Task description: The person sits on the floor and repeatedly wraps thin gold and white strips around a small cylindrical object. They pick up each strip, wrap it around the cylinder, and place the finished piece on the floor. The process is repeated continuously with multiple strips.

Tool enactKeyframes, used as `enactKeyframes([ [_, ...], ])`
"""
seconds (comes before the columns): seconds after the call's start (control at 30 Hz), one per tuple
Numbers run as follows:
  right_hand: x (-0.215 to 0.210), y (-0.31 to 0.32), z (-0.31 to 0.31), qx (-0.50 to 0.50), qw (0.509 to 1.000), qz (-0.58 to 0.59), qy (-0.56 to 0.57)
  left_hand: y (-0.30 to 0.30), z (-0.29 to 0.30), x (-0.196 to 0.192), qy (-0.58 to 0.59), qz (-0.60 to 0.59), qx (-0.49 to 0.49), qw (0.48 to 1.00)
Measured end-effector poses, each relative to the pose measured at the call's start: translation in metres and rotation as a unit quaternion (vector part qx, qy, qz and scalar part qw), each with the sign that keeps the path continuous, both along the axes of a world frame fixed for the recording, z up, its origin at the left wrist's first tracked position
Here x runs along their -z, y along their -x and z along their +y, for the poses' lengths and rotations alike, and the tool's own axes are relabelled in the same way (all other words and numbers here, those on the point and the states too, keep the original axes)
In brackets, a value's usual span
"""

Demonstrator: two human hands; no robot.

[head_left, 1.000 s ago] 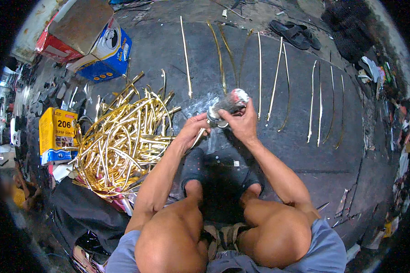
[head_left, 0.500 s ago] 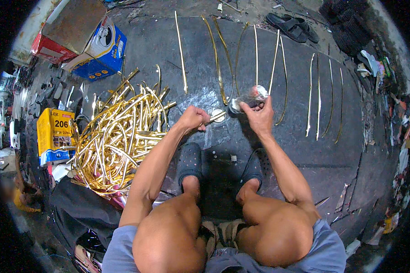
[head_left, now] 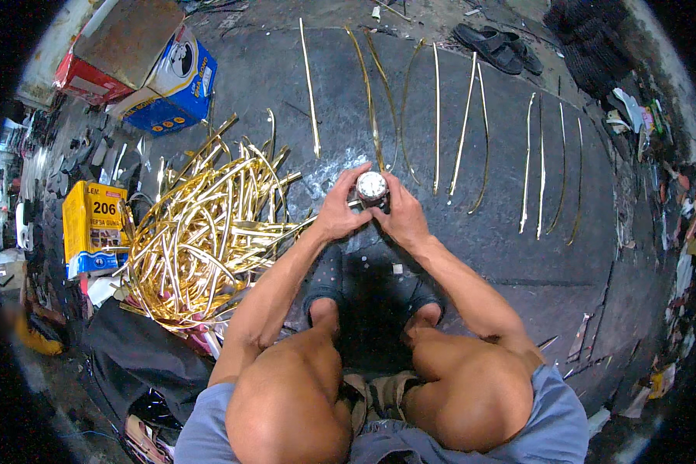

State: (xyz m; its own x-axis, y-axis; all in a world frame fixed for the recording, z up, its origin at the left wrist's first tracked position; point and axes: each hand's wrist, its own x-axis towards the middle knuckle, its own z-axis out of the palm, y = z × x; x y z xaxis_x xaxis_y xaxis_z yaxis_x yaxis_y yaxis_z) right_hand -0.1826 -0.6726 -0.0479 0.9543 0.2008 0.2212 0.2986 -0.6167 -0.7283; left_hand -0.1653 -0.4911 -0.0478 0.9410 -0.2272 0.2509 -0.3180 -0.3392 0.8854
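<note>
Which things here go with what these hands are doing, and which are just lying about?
Likely in use:
white-topped container, between left hand and right hand
laid-out gold strips
gold strip pile

Probably just lying about:
black sandals
black sheet, lower left

1. I take this for a small, rough workshop where materials are spread out on the floor.
2. Across the centre of my view I see a dark floor sheet (head_left: 549, 263), scuffed and marked with pale smears (head_left: 332, 174).
3. Left of centre, a tangled heap of gold strips (head_left: 201, 240) looks to me like working stock; single strips (head_left: 309, 85) lie spaced out from upper centre toward the right.
4. At the left I have a yellow-and-blue container (head_left: 93, 224) beside the heap, and at upper left a red-and-blue carton (head_left: 174, 81), both like supplies.
5. Down the right edge, mixed scraps (head_left: 677, 309) litter the ground.
</note>
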Motion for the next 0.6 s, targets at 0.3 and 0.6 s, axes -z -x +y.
enactKeyframes([
  [0.3, 0.073, -0.037, -0.025, 0.196, 0.925, 0.315, -0.086, -0.005, -0.009, -0.002, -0.030, 0.082, 0.021, 0.996],
  [0.6, 0.010, -0.049, -0.029, 0.297, 0.809, 0.381, -0.335, -0.006, -0.009, -0.012, -0.041, 0.005, 0.014, 0.999],
])
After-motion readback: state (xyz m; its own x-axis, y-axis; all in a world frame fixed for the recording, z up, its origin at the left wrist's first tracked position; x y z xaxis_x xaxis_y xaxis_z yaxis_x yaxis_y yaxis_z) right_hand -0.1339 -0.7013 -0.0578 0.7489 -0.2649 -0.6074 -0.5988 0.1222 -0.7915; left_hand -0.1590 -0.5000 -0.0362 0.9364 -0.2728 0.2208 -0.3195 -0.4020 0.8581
